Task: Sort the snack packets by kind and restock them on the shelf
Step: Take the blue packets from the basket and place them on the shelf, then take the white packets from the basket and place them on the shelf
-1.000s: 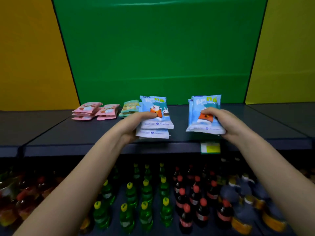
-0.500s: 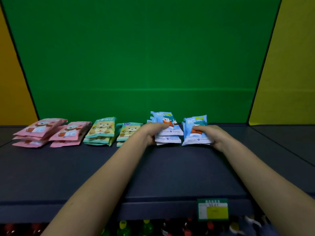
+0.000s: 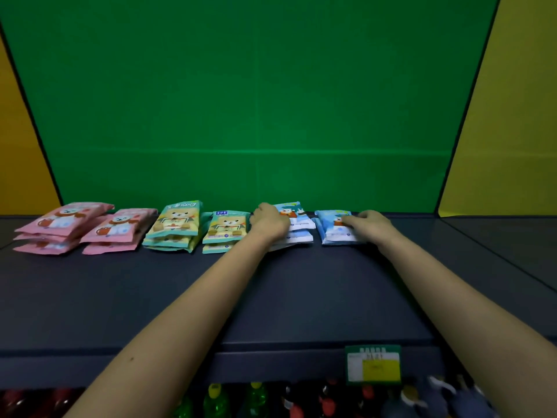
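Both blue stacks (image 3: 297, 226) pushed farther back; left hand (image 3: 268, 221), right hand (image 3: 369, 224) resting on them, grip unclear.

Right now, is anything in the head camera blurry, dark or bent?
Head view: wide-angle bends the shelf edges; packet print under the left hand and right hand is soft; bottles below sit in dim shadow.

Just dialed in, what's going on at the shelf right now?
A person is restocking snack packets along the back of the dark shelf. The left hand rests on one stack of blue packets and the right hand on a second blue stack beside it. To their left sit two stacks of green bear packets and two stacks of pink packets, so the row is grouped by kind.
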Available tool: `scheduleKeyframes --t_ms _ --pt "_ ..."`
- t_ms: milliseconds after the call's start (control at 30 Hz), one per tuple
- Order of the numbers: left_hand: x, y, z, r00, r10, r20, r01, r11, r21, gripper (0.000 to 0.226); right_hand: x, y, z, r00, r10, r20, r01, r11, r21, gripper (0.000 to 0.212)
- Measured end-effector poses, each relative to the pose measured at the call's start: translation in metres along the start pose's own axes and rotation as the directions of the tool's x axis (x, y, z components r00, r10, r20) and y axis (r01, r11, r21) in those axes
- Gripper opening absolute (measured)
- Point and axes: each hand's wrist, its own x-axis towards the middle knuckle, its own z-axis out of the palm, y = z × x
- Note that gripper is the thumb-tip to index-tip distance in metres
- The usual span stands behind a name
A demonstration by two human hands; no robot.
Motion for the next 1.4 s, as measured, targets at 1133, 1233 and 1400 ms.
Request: scheduleKeyframes --t_ms 1133,1233,1400 --pt "-0.47 -0.305 -0.001 0.994 0.095 0.062 -0.113 0.895 0.432 0.005 -0.488 0.276 0.016 0.989 -0.134 0.065 0.145 0.966 -0.213 0.02" --pt "-0.492 -0.305 0.04 0.986 -0.004 0.164 -0.081 0.856 0.511 0.011 -0.496 0.315 -0.001 0.992 -0.076 0.097 0.094 0.976 -0.195 0.024" --pt "-0.517 -0.287 0.127 0.964 -0.083 0.251 -0.074 0.829 0.555 0.012 -0.495 0.392 -0.049 0.989 0.018 0.144 0.012 0.978 -0.208 0.027"
